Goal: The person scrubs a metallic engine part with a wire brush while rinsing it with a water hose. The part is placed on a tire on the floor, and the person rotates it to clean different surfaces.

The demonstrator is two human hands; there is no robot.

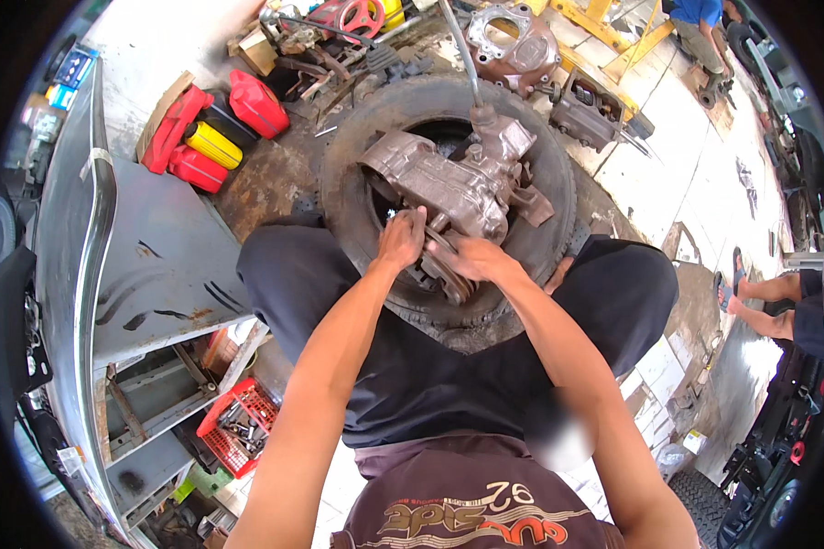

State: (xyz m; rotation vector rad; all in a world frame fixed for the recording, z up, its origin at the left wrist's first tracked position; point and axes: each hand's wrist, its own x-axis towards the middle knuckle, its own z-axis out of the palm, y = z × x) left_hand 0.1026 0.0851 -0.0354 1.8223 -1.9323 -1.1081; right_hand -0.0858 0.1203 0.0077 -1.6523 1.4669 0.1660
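Observation:
A grimy grey metal gearbox housing with a long lever sticking up lies on a black tyre on the floor between my knees. My left hand is closed around a small shiny tool at the near end of the housing. My right hand rests with curled fingers on a dark metal part at the housing's lower end, gripping it. Both forearms reach in from the lower edge.
Red and yellow oil cans lie at the left beside a grey metal shelf unit. A red crate of small parts sits under it. More casings lie beyond the tyre. Another person's legs show at right.

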